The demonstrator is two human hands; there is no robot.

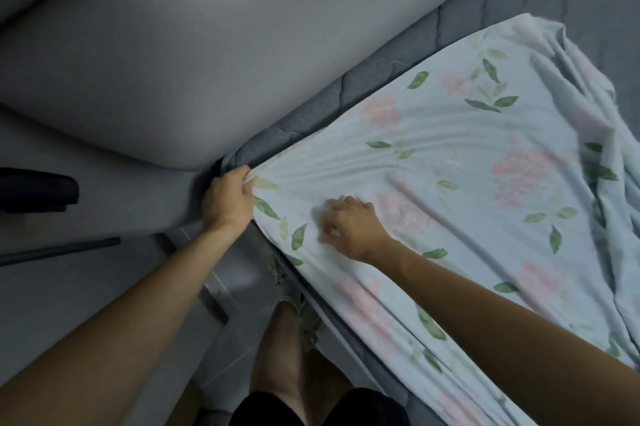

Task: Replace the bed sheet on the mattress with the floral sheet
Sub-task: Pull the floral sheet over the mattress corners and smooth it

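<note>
Gripping one floral sheet (pixel 450 162): two hands, left hand (pixel 228 198), right hand (pixel 349 228).

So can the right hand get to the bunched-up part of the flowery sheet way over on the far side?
Probably, with a stretch. The right hand rests on the floral sheet near the corner, and only flat sheet lies between it and the bunched-up folds. Nothing blocks the way, though the left hand is gripping the sheet's corner.

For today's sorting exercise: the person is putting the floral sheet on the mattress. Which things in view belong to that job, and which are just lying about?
Part of the job:
- floral sheet, spread partly over the bed
- grey mattress
- left hand, gripping the sheet's corner
- right hand, on the sheet

Just lying about:
- padded headboard
- dark object at the left edge
- dark rod
</note>
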